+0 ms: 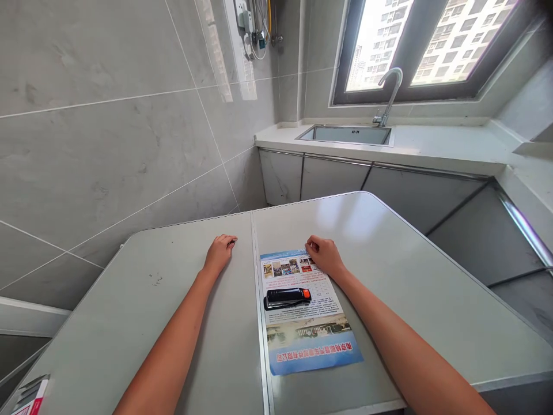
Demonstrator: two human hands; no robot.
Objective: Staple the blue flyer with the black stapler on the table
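Note:
A printed flyer lies flat on the table, its text upside down from my side. Across its middle rests a black stapler with an orange-red patch at its right end. My right hand covers the flyer's far right corner, fingers curled together; whether they pinch the paper or something small is hidden. Left of the table's seam, my left hand rests with closed fingers. A small dark bit shows at its fingertips, too small to name. Neither hand touches the stapler.
The pale table has a seam running lengthwise and angled far corners. A red-and-white packet lies at the near left edge. Beyond stand a counter with a sink, a faucet and a window. A tiled wall borders the left.

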